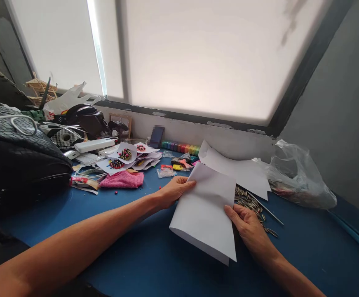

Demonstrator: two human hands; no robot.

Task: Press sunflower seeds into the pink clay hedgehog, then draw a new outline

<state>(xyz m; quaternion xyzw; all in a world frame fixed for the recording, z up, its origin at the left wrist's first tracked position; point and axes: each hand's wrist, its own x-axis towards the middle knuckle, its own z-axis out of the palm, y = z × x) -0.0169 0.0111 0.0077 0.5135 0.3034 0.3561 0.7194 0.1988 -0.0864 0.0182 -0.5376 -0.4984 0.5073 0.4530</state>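
A white sheet of paper [206, 206], folded over on itself with its near end gaping, is held up above the blue table. My left hand [173, 190] grips its upper left edge, thumb on top and fingers behind. At the right edge, my right hand [247, 222] pinches the paper, its thumb lying on the front face. Just behind my right hand lies a pile of striped sunflower seeds [249, 204] with a thin white stick [266, 209] across it. More white paper [233, 167] rests farther back, by the wall.
White cards with colourful seed shapes [125, 154] are stacked at the left, behind a pink cloth [122, 180]. Clay packets [167, 170] and a row of colour pots [181, 147] stand at the back. A black bag [21, 161] fills the left; a clear plastic bag [303, 181] is at right.
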